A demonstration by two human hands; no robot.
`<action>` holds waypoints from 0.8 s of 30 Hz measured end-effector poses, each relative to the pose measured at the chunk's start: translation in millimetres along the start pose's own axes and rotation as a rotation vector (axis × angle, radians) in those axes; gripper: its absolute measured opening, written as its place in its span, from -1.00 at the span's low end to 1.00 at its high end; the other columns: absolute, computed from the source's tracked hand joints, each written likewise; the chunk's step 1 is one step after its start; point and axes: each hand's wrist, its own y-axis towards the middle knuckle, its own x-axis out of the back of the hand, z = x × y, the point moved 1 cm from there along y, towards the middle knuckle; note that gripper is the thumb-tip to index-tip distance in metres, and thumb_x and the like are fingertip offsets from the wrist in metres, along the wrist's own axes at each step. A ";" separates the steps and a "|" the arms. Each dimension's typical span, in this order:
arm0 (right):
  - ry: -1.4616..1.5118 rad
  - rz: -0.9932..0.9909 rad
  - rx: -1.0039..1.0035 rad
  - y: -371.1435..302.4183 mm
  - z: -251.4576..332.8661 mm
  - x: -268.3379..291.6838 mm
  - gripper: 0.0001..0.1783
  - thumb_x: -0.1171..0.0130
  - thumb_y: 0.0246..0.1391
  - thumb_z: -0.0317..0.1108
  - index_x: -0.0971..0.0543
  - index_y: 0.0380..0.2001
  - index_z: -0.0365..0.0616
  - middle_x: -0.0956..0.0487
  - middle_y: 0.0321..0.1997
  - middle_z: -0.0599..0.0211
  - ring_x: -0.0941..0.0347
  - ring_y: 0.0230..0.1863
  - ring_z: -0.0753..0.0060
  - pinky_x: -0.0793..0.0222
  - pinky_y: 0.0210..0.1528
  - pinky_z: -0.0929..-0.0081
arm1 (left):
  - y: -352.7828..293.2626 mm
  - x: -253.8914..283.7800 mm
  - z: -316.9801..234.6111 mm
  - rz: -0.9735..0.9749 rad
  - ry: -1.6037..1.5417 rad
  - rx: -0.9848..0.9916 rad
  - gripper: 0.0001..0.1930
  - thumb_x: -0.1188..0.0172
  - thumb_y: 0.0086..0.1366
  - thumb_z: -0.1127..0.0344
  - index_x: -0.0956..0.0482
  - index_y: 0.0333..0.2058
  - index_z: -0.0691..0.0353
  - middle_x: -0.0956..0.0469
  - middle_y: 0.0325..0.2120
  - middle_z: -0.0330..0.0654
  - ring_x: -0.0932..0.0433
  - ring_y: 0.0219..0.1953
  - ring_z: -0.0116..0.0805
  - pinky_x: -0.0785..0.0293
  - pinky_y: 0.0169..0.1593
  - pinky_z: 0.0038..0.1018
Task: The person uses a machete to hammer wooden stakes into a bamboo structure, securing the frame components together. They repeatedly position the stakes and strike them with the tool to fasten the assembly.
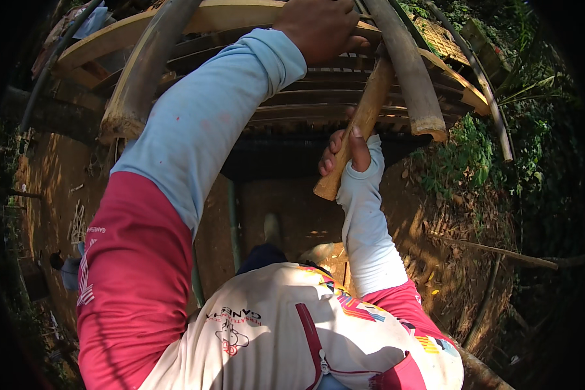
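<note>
My left hand (322, 29) reaches far forward over the slatted wooden frame (286, 101), at the top edge of the view. Its back faces me and its fingers curl away; whatever they hold is hidden. Lower and to the right, my right hand (346, 153) is wrapped round a thick wooden tool handle (368, 107). The handle slants up toward the frame and narrows at its far end. I cannot make out the tool's head there. A thick bamboo pole (406, 71) runs just right of the handle. Another bamboo pole (143, 71) lies left of my left forearm.
A pale curved wooden board (221, 16) spans the frame's far side. Thinner poles (481, 78) lean at the right, near green plants (465, 153). Below are brown earth (260, 195), my boot (272, 227) and a loose stick (494, 250) on the right slope.
</note>
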 end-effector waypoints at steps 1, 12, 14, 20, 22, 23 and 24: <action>-0.013 -0.008 -0.001 -0.6 0.7 1.0 -0.41 0.03 0.33 -0.04 -0.07 0.32 0.12 -0.43 -0.48 0.28 -0.42 -0.66 0.32 -0.44 -0.61 0.27 | -0.8 -0.1 -0.4 -0.009 -0.001 -0.006 -0.62 -0.18 0.17 -0.06 -0.63 -0.40 0.18 -0.56 -0.37 -0.19 -0.48 -0.20 -0.22 -0.43 -0.18 -0.26; -0.002 -0.078 -0.004 -1.2 7.2 -5.5 -0.42 -0.06 0.29 -0.12 -0.14 0.27 0.03 -0.37 -0.58 0.29 -0.33 -0.74 0.33 -0.35 -0.69 0.31 | 0.5 0.6 -4.8 0.037 0.023 0.026 -0.59 -0.13 0.20 -0.10 -0.64 -0.39 0.17 -0.57 -0.37 -0.21 -0.48 -0.20 -0.23 -0.42 -0.19 -0.27; -0.003 -0.073 -0.006 -2.5 7.1 -2.0 -0.42 -0.04 0.30 -0.11 -0.13 0.29 0.06 -0.38 -0.56 0.28 -0.35 -0.72 0.33 -0.38 -0.66 0.29 | -0.9 0.2 -5.4 0.014 0.032 0.021 -0.59 -0.13 0.20 -0.10 -0.63 -0.39 0.17 -0.57 -0.37 -0.21 -0.48 -0.20 -0.23 -0.42 -0.19 -0.28; -0.093 -0.051 0.014 -4.4 1.8 -8.1 -0.43 0.01 0.33 -0.09 -0.12 0.31 0.12 -0.43 -0.51 0.24 -0.41 -0.67 0.28 -0.44 -0.62 0.24 | -0.2 -2.6 -5.4 -0.017 0.040 -0.009 -0.62 -0.15 0.19 -0.06 -0.63 -0.38 0.18 -0.56 -0.36 -0.18 -0.48 -0.20 -0.22 -0.43 -0.17 -0.28; -0.022 -0.058 0.038 -9.3 -3.3 -5.6 -0.43 0.00 0.33 -0.09 -0.12 0.31 0.11 -0.43 -0.51 0.24 -0.41 -0.67 0.26 -0.44 -0.63 0.23 | -1.0 -3.8 1.7 -0.055 0.027 -0.045 -0.63 -0.16 0.18 -0.04 -0.62 -0.39 0.20 -0.56 -0.36 -0.16 -0.48 -0.20 -0.20 -0.43 -0.17 -0.28; -0.007 -0.094 0.039 -12.2 -2.8 -6.1 -0.43 -0.01 0.32 -0.12 -0.13 0.30 0.07 -0.41 -0.53 0.25 -0.38 -0.70 0.29 -0.41 -0.65 0.26 | -2.2 -3.6 4.7 -0.059 0.001 -0.066 -0.64 -0.17 0.18 -0.03 -0.62 -0.39 0.20 -0.55 -0.35 -0.15 -0.48 -0.20 -0.20 -0.43 -0.16 -0.28; 0.007 -0.129 0.040 -15.2 -0.7 -6.5 -0.43 -0.03 0.31 -0.14 -0.13 0.28 0.02 -0.39 -0.56 0.26 -0.35 -0.72 0.32 -0.38 -0.67 0.30 | -3.3 -3.3 6.3 -0.063 -0.024 -0.087 -0.64 -0.17 0.18 -0.02 -0.62 -0.40 0.21 -0.55 -0.35 -0.14 -0.48 -0.20 -0.19 -0.43 -0.16 -0.28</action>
